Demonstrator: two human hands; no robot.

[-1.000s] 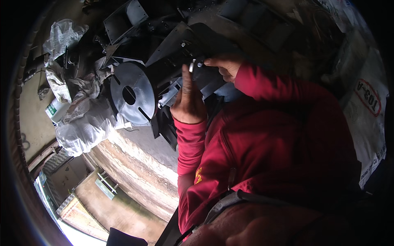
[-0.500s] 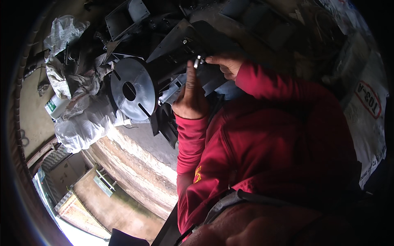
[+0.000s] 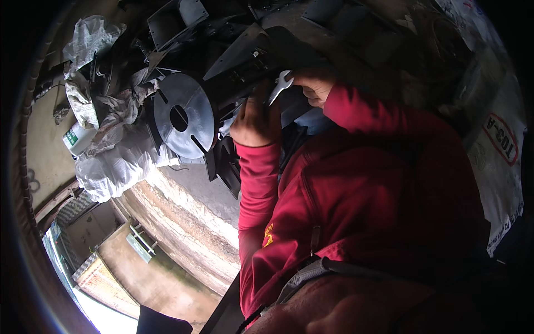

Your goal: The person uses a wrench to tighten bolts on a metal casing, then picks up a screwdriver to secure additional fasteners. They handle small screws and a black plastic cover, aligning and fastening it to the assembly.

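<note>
A shiny open-end wrench (image 3: 281, 87) lies slantwise between my hands, over dark metal parts. Its lower end runs in beside the curled, shadowed fingers of my left hand (image 3: 256, 123), which is closed on it. Close against the wrench's jaw are the bent fingers of my right hand (image 3: 315, 88); anything pinched in them is hidden. Left of my hands stands a round grey metal disc (image 3: 194, 111) with a centre hole and slots. A dark steel bracket with small bolts (image 3: 256, 54) lies just beyond my fingers.
White plastic wrapping (image 3: 114, 172) and a white container (image 3: 78, 138) lie at the left. Angled metal plates (image 3: 192, 12) are piled at the far side. A large white printed sack (image 3: 498, 145) stands at the right. A rough ledge (image 3: 183, 222) runs along the lower left.
The wrench, seen before only as a small bright piece, now shows its jaw and shaft. My left index finger, stretched out before, has curled in. My view has shifted slightly.
</note>
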